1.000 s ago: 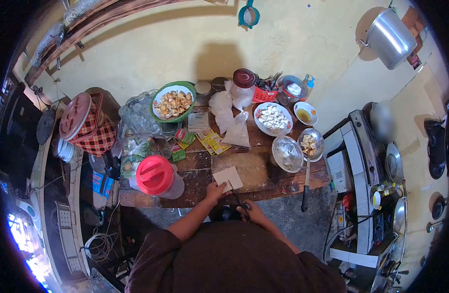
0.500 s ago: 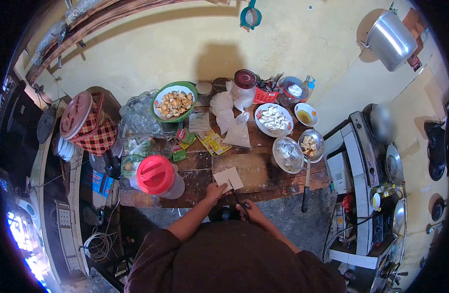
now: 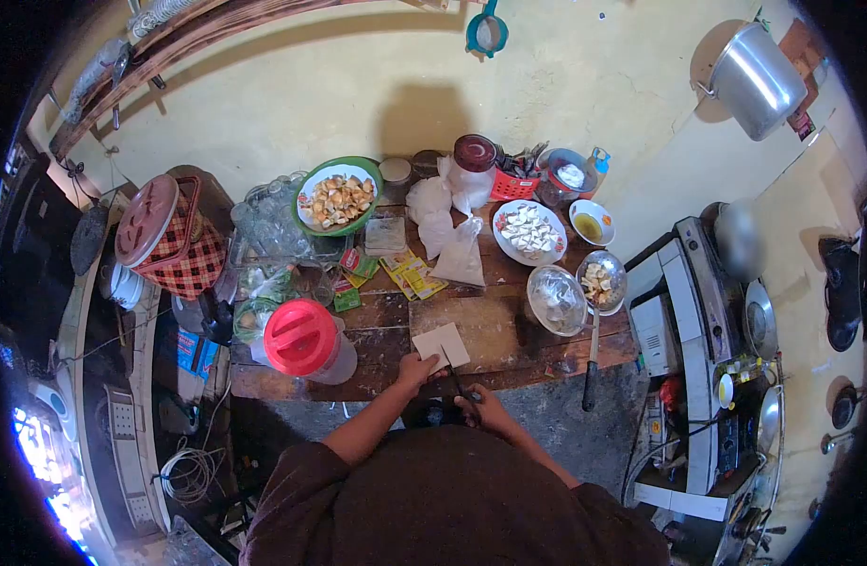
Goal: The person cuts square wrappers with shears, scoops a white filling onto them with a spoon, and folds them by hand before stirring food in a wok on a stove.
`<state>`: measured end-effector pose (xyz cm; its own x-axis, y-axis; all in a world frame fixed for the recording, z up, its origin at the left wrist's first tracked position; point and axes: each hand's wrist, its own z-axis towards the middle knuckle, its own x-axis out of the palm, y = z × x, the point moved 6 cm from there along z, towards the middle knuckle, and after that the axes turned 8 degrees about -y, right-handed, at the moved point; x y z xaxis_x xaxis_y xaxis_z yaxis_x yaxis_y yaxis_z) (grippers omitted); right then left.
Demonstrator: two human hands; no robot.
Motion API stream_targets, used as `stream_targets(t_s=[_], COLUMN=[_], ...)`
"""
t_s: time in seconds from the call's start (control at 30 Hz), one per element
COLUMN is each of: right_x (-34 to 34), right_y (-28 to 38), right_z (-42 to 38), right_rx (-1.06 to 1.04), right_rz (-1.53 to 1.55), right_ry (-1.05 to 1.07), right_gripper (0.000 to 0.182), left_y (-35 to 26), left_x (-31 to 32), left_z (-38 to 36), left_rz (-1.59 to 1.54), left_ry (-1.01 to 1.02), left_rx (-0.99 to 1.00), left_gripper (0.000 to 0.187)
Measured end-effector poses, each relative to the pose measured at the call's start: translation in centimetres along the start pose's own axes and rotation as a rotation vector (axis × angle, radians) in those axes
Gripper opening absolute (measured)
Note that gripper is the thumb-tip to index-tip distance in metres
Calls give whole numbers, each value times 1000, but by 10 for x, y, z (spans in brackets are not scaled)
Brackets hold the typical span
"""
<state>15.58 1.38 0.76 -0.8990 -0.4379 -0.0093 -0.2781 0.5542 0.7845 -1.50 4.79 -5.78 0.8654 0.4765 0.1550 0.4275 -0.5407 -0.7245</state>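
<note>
At the near edge of the brown wooden table (image 3: 381,321), we pinch a flat, pale-beige square piece (image 3: 435,341) in our left hand (image 3: 416,370) and close our right hand (image 3: 483,409) around a slender dark tool (image 3: 457,384), its handle partly hidden, its tip hard to make out.

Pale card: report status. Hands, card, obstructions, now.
Left hand gripping pale card at its near side. Right hand closed on dark tool, tool's far end at card. No other object seen touching card.
</note>
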Motion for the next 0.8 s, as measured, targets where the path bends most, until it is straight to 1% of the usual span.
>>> stream_targets(t_s=[0.1,0.2,0.27,0.3,0.37,0.5,0.57,0.6,0.67,0.7,0.77,0.8], right_x=[-1,-3,-3,-3,-4,-3,-4,-5,-6,-7,-4,-5], right_y=[2,-6,-4,-3,-5,2,4,-2,-10,-7,4,6], right_z=[-2,3,4,4,2,3,9,14,22,21,11,9], right_rx=[2,13,-55,-56,10,9,-74,-73,-143,-144,-20,-20], right_rz=[-20,0,-50,-50,-15,-81,-121,-122,-65,-66,-32,-33], right_ry=[-29,-25,-11,-11,-28,-52,-76,-76,-82,-81,-38,-38], right_gripper=[29,29,31,31,32,34,34,34,34,34,34,34], left_y=[-6,-12,-16,-16,-17,-11,-8,-7,-8,-7,-4,-3], left_x=[0,2,2,2,2,1,0,-1,-1,-1,0,0], left_z=[-6,-14,-17,-16,-15,-8,-7,-6,-5,-4,-1,-1], left_rz=[19,-39,20,19,94,104,75,74,107,106,17,16], left_ry=[11,15,-8,-8,20,19,11,10,31,30,22,22], left_rx=[18,-18,-32,-30,-6,13,-13,-13,28,28,21,21], left_gripper=[23,24,25,25,25,26,25,25,25,25,24,24])
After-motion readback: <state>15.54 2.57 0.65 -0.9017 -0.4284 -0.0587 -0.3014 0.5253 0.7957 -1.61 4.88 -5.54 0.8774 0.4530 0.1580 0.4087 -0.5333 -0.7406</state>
